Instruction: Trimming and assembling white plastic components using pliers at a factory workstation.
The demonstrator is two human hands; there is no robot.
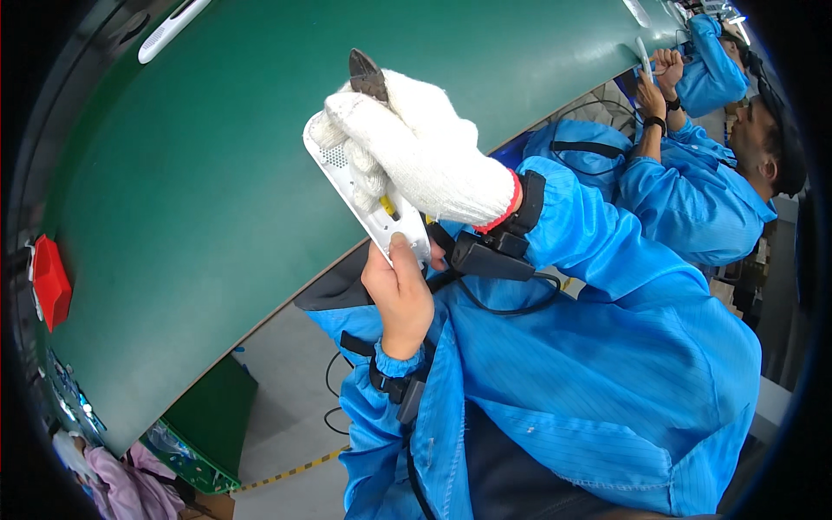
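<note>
My left hand [400,295] is bare and grips the lower end of a long white plastic housing [407,236], thumb on top. The housing has a patch of small holes near its far end and is tilted over the table's front edge. My right hand [412,139], in a white knitted glove with a red cuff, is closed around a pair of pliers [367,76] just above the housing. Their dark metal head sticks out past the fingers, and a bit of yellow handle shows beneath the glove. The glove hides most of the tool and part of the housing.
A green table [217,165] stretches ahead. On it are another white housing [172,33] at the far left and a red bin [52,282] at the left edge. Two co-workers in blue [693,173] sit to the right. A green crate [212,416] stands below.
</note>
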